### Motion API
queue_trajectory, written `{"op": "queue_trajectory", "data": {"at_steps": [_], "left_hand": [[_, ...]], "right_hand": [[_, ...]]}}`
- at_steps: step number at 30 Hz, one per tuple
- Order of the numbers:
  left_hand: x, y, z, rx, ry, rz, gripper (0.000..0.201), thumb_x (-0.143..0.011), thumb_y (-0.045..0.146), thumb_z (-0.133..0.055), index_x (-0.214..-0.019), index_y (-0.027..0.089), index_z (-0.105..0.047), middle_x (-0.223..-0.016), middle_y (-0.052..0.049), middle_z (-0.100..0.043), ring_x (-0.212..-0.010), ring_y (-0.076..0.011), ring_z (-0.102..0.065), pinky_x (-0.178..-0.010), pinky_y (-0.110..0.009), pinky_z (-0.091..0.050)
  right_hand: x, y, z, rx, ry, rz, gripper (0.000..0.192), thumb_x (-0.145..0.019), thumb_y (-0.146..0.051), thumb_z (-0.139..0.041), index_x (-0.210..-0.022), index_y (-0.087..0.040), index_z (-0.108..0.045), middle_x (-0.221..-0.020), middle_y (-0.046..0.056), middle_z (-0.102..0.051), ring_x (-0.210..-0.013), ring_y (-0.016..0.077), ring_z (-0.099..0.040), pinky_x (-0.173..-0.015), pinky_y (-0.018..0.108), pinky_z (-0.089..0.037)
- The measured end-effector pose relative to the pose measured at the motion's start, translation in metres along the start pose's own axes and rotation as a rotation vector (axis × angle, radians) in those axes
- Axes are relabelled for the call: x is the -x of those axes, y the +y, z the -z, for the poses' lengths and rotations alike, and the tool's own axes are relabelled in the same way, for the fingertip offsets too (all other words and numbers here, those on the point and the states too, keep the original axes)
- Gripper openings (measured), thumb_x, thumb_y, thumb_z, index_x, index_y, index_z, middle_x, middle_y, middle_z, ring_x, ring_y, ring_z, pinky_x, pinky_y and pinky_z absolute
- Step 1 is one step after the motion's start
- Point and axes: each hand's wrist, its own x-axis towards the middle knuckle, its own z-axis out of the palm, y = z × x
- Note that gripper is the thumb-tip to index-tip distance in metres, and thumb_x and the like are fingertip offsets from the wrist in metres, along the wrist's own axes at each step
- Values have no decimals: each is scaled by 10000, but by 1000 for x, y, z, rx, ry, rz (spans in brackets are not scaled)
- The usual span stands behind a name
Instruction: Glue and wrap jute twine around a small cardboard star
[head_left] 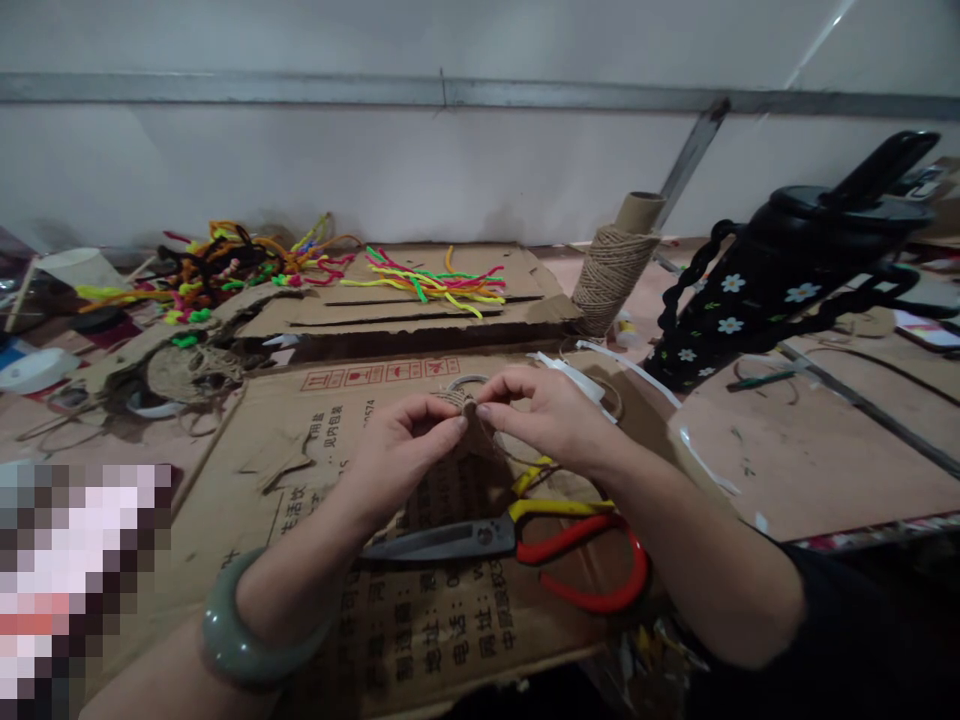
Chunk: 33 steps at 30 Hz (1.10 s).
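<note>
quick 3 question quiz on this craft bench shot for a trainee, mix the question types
1. True or false: both hands pinch the small twine-wrapped ring above the cardboard.
2. Which lies nearest the person's wrists? A) scissors B) twine spool C) black flowered bottle
3. Fill in: the loose coloured pipe cleaners lie on the far ____ sheet.

Key
1. True: left hand and right hand meet on it in a fingertip grip.
2. A: the scissors with red and yellow handles lie just below the hands; the twine spool and black flowered bottle stand farther back.
3. Cardboard: the pipe cleaners rest on the far cardboard sheet.
</note>
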Motion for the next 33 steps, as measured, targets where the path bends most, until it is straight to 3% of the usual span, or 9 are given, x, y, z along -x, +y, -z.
{"op": "queue_trajectory", "data": {"at_steps": [10,27,33], "left_hand": [[1,1,3,-52,-78,36,186,-665,337,-728,-729,164,-705,-712,-22,-688,-664,-137,-593,-681,-252,-460],[0,2,2,-29,-30,34,146,-652,300,-709,-685,159,-681,-650,-3,-649,-603,-111,-549,-620,-236,-425],[1,-3,4,-116,-145,55,161,-693,311,-670,-711,152,-663,-651,-2,-630,-595,-115,-535,-601,-246,-410]], "right_hand": [[-1,-5,3,-93,-49,-122,86,-700,-191,-568,-696,-153,-645,-637,-11,-636,-573,84,-533,-535,201,-394],[1,3,2,-17,-30,74,183,-816,-257,-553,-807,-147,-699,-756,19,-693,-694,114,-600,-638,224,-423],[0,1,0,-55,-58,55,152,-796,-238,-574,-796,-143,-693,-733,9,-680,-673,101,-579,-629,214,-413]]}}
